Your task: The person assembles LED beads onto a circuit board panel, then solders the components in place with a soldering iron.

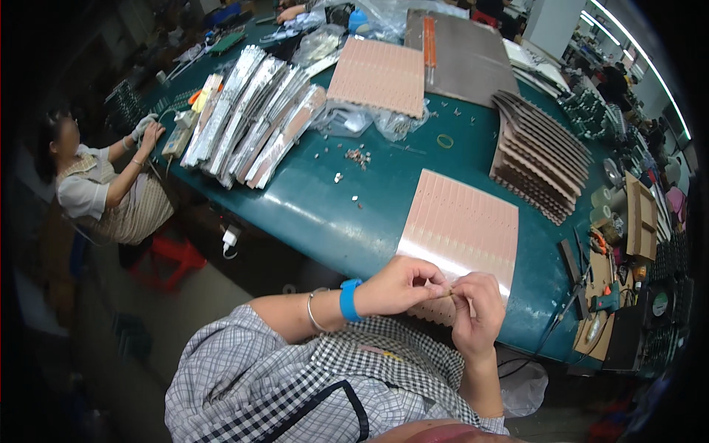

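Observation:
My left hand (410, 286) and my right hand (478, 304) meet over the near edge of a pinkish scored panel (461, 221). Their fingertips are pinched close together at a tiny item, too small to make out. A blue band and a silver bangle circle my left wrist. Beneath the hands, the flat panel lies on the green table (310, 214), its face marked with long parallel strips and small holes. Part of its scalloped near edge is covered by my hands.
Foil-covered strips (251, 118) are piled at the left. Another pink panel (378, 76) lies farther back, near a grey board (465, 59). Fanned brown panels (539, 159) stand at the right, above tools and a green drill (607, 299). A co-worker (118, 173) sits at the left edge.

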Tool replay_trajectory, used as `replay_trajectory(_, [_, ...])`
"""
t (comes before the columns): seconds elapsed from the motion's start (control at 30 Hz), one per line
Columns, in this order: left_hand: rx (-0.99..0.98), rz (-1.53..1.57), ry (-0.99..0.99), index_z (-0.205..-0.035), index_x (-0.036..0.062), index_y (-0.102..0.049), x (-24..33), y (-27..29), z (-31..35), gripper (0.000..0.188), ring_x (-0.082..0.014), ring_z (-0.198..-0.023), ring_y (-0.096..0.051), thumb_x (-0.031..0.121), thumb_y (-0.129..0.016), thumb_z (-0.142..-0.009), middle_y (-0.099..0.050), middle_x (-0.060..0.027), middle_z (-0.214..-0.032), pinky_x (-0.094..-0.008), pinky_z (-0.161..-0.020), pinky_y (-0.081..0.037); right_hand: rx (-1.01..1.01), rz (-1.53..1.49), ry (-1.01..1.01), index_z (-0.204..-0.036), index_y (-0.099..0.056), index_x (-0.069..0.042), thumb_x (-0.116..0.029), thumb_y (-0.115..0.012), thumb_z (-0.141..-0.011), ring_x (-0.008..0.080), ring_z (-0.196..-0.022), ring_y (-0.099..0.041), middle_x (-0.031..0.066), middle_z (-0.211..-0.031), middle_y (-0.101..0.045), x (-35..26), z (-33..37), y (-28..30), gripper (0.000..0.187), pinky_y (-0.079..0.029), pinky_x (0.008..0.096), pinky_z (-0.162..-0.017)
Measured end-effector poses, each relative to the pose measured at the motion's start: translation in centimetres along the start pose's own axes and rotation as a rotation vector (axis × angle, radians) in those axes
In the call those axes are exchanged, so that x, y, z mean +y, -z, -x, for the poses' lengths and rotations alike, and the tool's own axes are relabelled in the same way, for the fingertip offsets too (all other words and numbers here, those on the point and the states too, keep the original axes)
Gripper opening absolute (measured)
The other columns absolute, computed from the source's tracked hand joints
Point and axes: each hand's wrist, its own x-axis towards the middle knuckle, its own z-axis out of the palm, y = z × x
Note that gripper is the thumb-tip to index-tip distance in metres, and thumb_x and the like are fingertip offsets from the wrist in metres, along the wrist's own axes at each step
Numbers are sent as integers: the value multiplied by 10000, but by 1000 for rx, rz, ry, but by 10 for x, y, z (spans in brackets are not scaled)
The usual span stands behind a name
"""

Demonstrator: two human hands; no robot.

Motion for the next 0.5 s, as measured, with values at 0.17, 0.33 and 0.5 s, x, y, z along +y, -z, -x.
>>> replay_trajectory(0.17, [236,-393,-263,-925,21,-723,10,44,4,115,-117,-721,-611,33,-720,-811,-684,-61,-842,-253,-627,-479,-16,75,-140,-872,-581,4,83,-648,-763,296,-849,-593,148,-940,-596,9,4,16,150,-490,363,-764])
replay_trajectory(0.33, [635,-1084,-221,-980,51,-730,-3,146,13,242,-193,-620,-572,53,-783,-744,-666,-81,-888,-301,-588,-476,-21,197,-318,-877,-577,2,16,-648,-823,260,-920,-568,124,-998,-579,27,23,50,91,-462,342,-833])
replay_trajectory(0.5, [660,-1123,66,-1043,61,-740,-23,199,7,344,-302,-901,-673,215,-828,-748,-677,-132,-966,-384,-810,-536,-46,228,-378,-878,-575,9,17,-637,-834,261,-932,-566,125,-1004,-582,31,36,60,76,-450,334,-851])
